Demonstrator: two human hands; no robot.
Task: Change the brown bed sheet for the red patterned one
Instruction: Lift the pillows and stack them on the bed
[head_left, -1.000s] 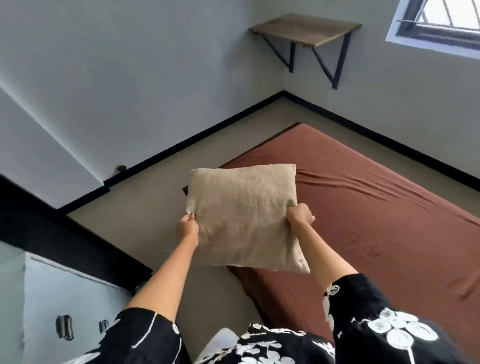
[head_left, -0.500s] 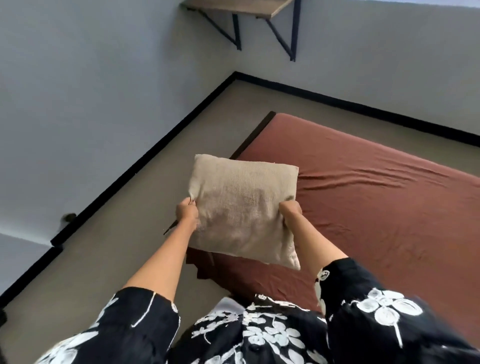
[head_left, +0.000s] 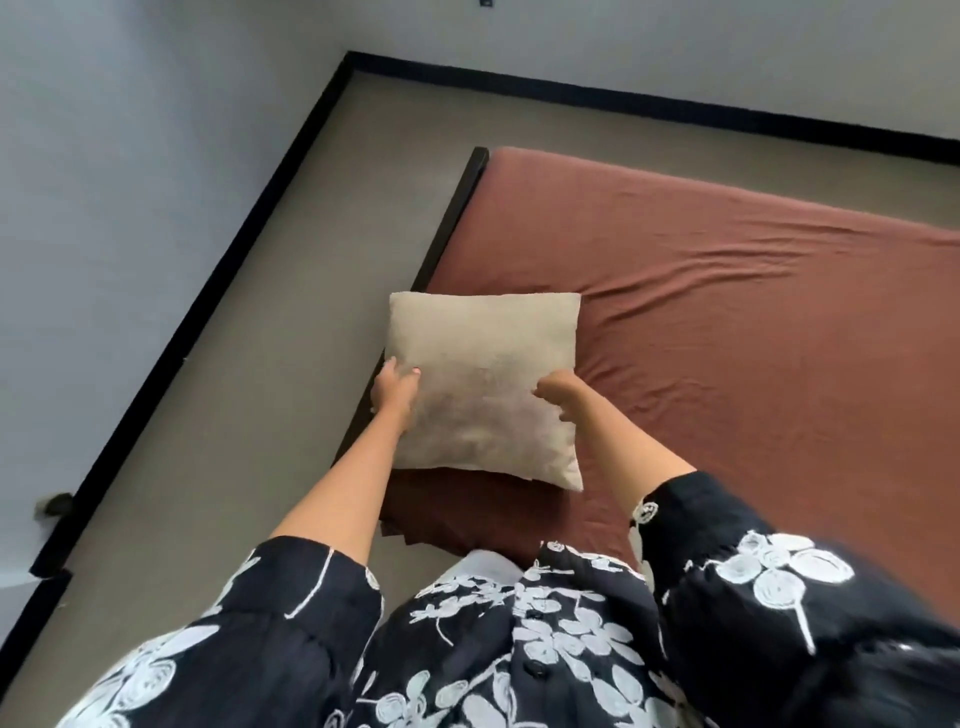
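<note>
Hands hold a square beige cushion (head_left: 483, 384) by its two sides above the near left corner of the bed. The left hand (head_left: 392, 389) grips the cushion's left edge, thumb laid on the front face and fingers wrapped behind, and the right hand (head_left: 556, 397) clasps the right edge with its fingers curled round the fabric. The cushion faces the person and throws a shadow on the bed below; whether it touches the bedding cannot be told. The brown bed sheet (head_left: 727, 322) lies on the mattress, spread from the far left corner across to the right edge of the view, with a band of creases running rightward from beside the cushion. A dark bed frame (head_left: 451, 218) shows along the bed's left edge, next to a grey floor (head_left: 249, 395) bordered by a black skirting board (head_left: 208, 291) at the foot of pale walls (head_left: 130, 156). Both forearms are bare, coming out of black sleeves (head_left: 753, 571) with a white flower print.
</note>
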